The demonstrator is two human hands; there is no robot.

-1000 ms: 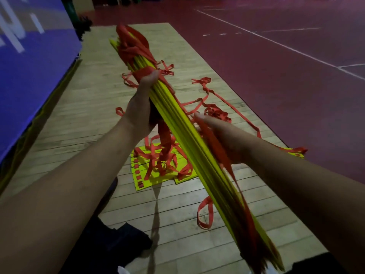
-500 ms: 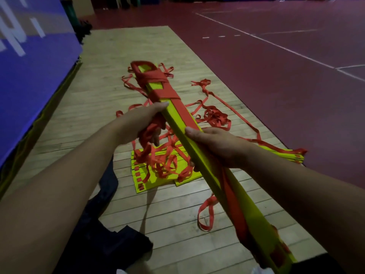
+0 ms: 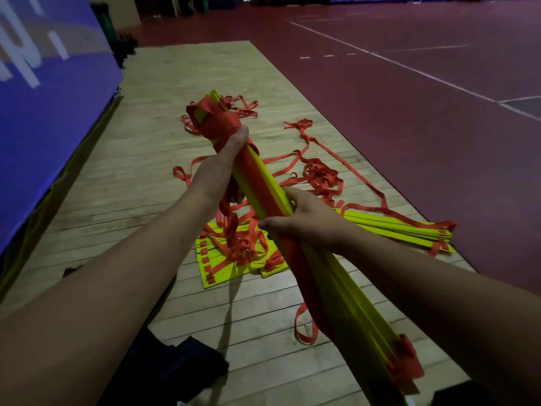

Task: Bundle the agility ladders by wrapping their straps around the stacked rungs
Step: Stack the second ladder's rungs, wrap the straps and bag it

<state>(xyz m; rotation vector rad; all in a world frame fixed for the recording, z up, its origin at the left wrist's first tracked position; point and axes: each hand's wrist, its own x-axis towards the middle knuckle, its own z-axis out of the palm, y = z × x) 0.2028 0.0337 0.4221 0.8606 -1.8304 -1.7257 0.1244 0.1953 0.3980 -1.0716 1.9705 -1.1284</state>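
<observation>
Blue padded wall panel point(image 3: 44, 98) with white lettering fills your far left, and beside it runs the pale wooden plank floor point(image 3: 140, 148). Low down, under your left forearm, a dark crumpled cloth point(image 3: 175, 367) lies on the boards. Your left hand point(image 3: 221, 171) grips the stack of bright yellow flat plastic rungs point(image 3: 342, 291) near its far end, thumb stretched along the top up to the band of orange-red webbing strap point(image 3: 213, 120) wound round that end. Its fingers curl underneath, and they seem to have a loop of loose strap caught in them, though shadow makes that hard to tell. The stack slants from the wrapped tip down to your lower right, raised off the floor, with a length of red strap lying along its upper face. Your right hand point(image 3: 310, 221) clamps round the stack at about mid-length, thumb on the near side and fingers over the far edge, close behind the left hand but not touching it. Beneath the stack, a tangle of loose orange-red straps point(image 3: 319, 177) spreads over the boards and across a second fan of yellow rungs point(image 3: 395, 228), which lies flat and reaches right to the edge of the dark red court surface point(image 3: 424, 127) marked with white lines
</observation>
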